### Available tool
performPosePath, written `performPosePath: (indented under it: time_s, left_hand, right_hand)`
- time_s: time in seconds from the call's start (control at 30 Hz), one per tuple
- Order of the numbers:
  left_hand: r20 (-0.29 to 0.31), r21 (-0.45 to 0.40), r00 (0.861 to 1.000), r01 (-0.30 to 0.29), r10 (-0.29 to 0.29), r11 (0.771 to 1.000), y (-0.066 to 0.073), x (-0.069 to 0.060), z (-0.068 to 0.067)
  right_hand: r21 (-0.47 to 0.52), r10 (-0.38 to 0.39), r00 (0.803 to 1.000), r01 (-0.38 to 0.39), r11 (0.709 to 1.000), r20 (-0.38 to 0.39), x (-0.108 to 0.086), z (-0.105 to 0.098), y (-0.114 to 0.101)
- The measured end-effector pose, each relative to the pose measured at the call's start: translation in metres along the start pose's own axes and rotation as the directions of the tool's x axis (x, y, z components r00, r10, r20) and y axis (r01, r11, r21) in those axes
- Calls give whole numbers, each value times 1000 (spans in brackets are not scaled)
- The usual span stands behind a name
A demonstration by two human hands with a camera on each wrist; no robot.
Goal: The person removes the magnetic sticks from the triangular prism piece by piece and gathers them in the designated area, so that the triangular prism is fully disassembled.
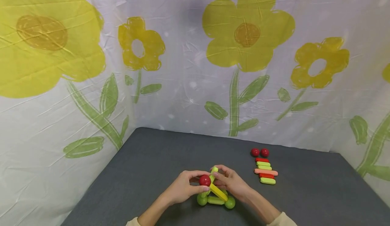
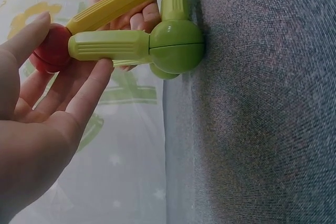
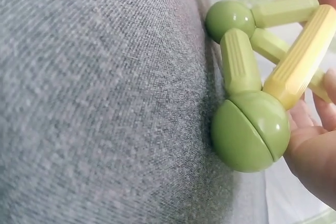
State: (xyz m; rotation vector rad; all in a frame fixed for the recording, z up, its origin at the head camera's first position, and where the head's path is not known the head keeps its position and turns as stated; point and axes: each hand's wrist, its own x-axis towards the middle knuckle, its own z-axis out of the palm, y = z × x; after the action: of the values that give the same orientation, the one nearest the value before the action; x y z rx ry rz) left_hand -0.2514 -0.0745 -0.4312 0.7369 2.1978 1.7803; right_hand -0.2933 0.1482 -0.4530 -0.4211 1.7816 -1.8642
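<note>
A small frame of magnetic-style rods and balls stands on the dark table between my hands. Its base has green balls [image 1: 230,202] joined by a light green rod [image 1: 216,200]. From the base a yellow rod [image 1: 219,193] and a light green rod [image 2: 109,45] slope up to a red ball [image 1: 205,180]. My left hand [image 1: 183,188] grips that red ball between thumb and fingers. On the other side, my right hand [image 1: 234,184] pinches an upper light green rod [image 1: 214,170], whose end sticks up past the fingers; its lower end is hidden.
Loose pieces lie to the right on the dark table [image 1: 170,151]: two red balls [image 1: 260,152] and a column of short red and light green rods [image 1: 267,181] with a longer pink rod [image 1: 266,172]. A flower-printed cloth [image 1: 182,100] hangs behind and at the sides.
</note>
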Motion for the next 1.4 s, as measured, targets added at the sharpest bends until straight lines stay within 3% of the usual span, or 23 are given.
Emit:
performPosePath:
  time_s: [0.57, 0.77, 0.97, 1.2, 1.4]
  left_hand:
    - [-7, 5, 1000, 13, -13, 1000, 1, 0, 1]
    - [-4, 6, 1000, 10, -10, 1000, 1, -1, 1]
    - [-1, 3, 1000, 13, -13, 1000, 0, 0, -1]
    - [0, 19, 1000, 23, -23, 1000, 0, 0, 0]
    - [-9, 29, 999, 31, -31, 999, 0, 0, 0]
  right_hand:
    - [-37, -62, 998, 61, 997, -18, -2, 2, 6]
    - [16, -64, 992, 66, 998, -105, -2, -3, -4]
    - [-19, -102, 985, 100, 995, -141, -2, -7, -10]
    - [-22, -89, 980, 86, 996, -178, -5, -13, -9]
    - [-30, -98, 964, 93, 995, -249, -11, -22, -11]
